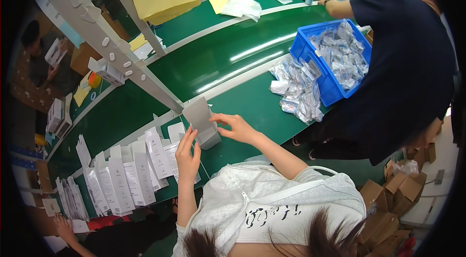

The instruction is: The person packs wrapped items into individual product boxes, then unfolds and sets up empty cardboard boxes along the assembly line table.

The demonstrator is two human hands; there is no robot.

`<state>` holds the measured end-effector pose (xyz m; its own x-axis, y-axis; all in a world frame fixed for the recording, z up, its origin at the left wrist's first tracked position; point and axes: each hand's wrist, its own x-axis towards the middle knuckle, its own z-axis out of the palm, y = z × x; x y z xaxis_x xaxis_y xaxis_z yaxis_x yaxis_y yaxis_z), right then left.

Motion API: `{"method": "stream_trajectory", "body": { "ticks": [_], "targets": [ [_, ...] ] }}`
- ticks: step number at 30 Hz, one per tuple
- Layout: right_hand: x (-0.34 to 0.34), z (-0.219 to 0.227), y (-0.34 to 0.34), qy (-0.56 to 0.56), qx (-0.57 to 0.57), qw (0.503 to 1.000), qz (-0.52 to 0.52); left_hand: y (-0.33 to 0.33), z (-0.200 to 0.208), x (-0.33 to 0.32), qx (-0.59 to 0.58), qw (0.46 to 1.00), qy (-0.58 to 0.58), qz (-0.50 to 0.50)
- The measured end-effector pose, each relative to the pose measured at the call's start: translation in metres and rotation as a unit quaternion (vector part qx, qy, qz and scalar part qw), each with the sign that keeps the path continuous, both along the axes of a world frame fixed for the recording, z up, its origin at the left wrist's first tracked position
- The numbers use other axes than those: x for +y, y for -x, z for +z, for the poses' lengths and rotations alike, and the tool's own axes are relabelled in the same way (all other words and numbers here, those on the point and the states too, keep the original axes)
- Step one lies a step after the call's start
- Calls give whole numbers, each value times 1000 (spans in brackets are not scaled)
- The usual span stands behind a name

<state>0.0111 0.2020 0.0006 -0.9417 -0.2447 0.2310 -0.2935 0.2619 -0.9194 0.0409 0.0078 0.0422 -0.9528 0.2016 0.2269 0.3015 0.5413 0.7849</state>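
Observation:
A small pale grey carton [203, 123] stands on the green bench in front of me, its tall flap raised. My left hand [187, 155] is at the carton's near left side, fingers stretched and apart. From the right, my right hand [236, 128] reaches the carton's right edge with bent fingers; thumb and forefinger are spread. Neither hand is visibly wrapped round the carton, and its inside is mostly hidden. Left of my hands, several white printed cartons [138, 174] stand in a row with flaps up.
A blue crate [318, 75] of clear bagged parts stands at the right, with a pile of bagged parts [296, 89] beside it. A person in dark clothes [403, 58] leans there. A metal post [116, 48] rises at left. A green conveyor belt [218, 58] runs beyond the bench.

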Motion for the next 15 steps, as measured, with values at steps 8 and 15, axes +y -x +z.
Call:
{"method": "stream_trajectory", "body": {
  "ticks": [8, 15],
  "targets": [
    [2, 5, 2, 24, -13, 999, 24, 1, -2, -1, 16, 1000, 15, 2],
    [1, 15, -1, 24, -29, 999, 19, 2, -1, -2, 33, 999, 22, -1]
  ]
}}
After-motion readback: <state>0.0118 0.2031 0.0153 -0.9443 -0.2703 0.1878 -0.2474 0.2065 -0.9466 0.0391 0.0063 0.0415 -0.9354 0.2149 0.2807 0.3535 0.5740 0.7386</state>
